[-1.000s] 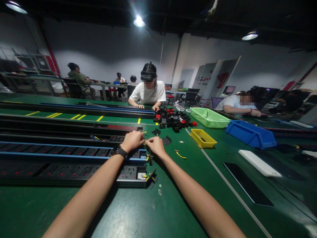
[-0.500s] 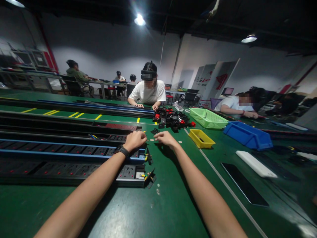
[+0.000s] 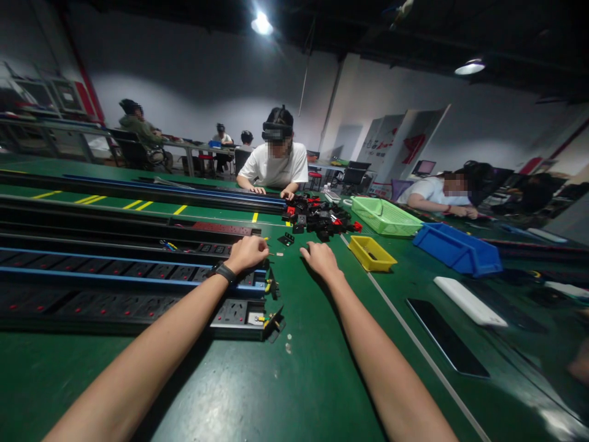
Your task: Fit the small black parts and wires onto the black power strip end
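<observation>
My left hand (image 3: 249, 253), with a dark watch (image 3: 226, 272) on the wrist, is closed in a pinch at the right ends of the long power strips. What it pinches is hidden by the fingers; a bit of yellow shows beside them. My right hand (image 3: 319, 258) is low over the green table, thumb and forefinger a little apart, other fingertips hidden. Between the hands lies a small pale piece (image 3: 280, 254). Nearer me, a blue-edged power strip (image 3: 184, 281) and a black power strip (image 3: 138, 310) have end caps (image 3: 275, 322) hanging off on yellow-green wires.
Beyond my hands are a small black part (image 3: 287, 239) and a pile of black and red parts (image 3: 322, 218). A yellow tray (image 3: 372, 254), green basket (image 3: 386, 216), blue bin (image 3: 455, 248), white power bank (image 3: 469, 301) and phone (image 3: 447, 336) lie right. A co-worker (image 3: 278, 162) sits opposite.
My right hand has moved right, away from my left hand, and lower toward the table. My left hand stays at the strip ends. The view has shifted slightly.
</observation>
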### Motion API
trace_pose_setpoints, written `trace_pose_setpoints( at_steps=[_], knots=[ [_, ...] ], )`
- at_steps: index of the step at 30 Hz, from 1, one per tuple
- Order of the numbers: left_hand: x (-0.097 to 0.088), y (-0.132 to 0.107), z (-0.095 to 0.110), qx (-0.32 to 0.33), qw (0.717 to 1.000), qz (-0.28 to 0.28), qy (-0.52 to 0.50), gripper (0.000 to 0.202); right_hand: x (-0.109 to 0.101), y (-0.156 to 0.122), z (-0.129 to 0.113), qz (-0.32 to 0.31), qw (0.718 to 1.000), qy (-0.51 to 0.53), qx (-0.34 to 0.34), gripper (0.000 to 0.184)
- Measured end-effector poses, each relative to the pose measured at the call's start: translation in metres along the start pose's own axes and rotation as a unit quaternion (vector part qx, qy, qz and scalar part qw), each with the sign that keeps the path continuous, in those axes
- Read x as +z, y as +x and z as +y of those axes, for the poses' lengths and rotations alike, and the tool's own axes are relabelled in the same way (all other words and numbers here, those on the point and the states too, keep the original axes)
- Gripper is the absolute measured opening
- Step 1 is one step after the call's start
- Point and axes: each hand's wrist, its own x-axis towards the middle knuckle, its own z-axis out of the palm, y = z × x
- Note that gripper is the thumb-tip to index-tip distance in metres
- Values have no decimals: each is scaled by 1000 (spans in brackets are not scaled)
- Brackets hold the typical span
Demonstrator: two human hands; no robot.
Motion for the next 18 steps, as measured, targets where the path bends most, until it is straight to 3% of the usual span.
trace_pose_setpoints(
  at_steps=[2,7,10,12,15,18],
  knots=[
    [1,0,-1,5,1000,1,-2,23,1,-1,1,1,1000,7,30,42],
    [3,1,-3,14,1000,3,-2,23,2,-1,-2,-11,996,58,68,26],
    [4,0,-3,20,1000,5,3,24,6,2,-21,-23,991,132,19,22],
    [3,-1,-2,19,1000,8,7,25,11,2,-36,-43,977,207,-31,29],
    [2,-2,-1,11,1000,14,12,26,18,2,-53,-88,934,328,-108,53],
    [0,-3,1,7,1000,16,16,26,20,3,-58,-128,897,403,-126,55]
  ],
)
